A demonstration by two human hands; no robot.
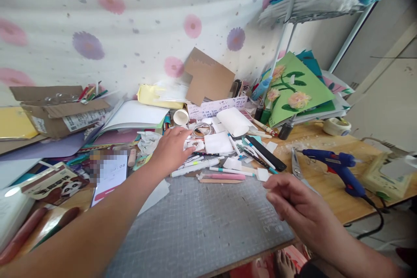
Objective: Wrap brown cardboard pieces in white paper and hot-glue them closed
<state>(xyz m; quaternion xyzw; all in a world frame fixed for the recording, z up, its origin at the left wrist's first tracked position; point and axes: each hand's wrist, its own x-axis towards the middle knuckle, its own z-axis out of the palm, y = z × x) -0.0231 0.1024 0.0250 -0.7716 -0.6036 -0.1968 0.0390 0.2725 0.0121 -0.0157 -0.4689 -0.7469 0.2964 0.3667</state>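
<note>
Head view shows the left hand (pixel 171 150) stretched far out over the table (pixel 325 173), fingers spread and flat. Its grip is wide and holds nothing. The fingertips rest on a small white paper scrap (pixel 192 144) in the messy pile, just beside some pens (pixel 198 163) and a wire ring (pixel 202 129). The right hand (pixel 298 204) hangs near the body over the edge of the gray cutting mat (pixel 202 221). Its fingers curl in loosely, and I cannot tell if something tiny sits between them.

The step in hand looks like reaching into the pile to pick out a bit of paper. Next, the fingers would need to pinch in on just that scrap and lift it without dragging the pens along.

Around them lie a white paper roll (pixel 234 121), a pink stick (pixel 224 177) and scissors (pixel 296 165). A blue glue gun (pixel 339 169) sits well off to the right. A green card with flowers (pixel 296 87) leans at the back.
</note>
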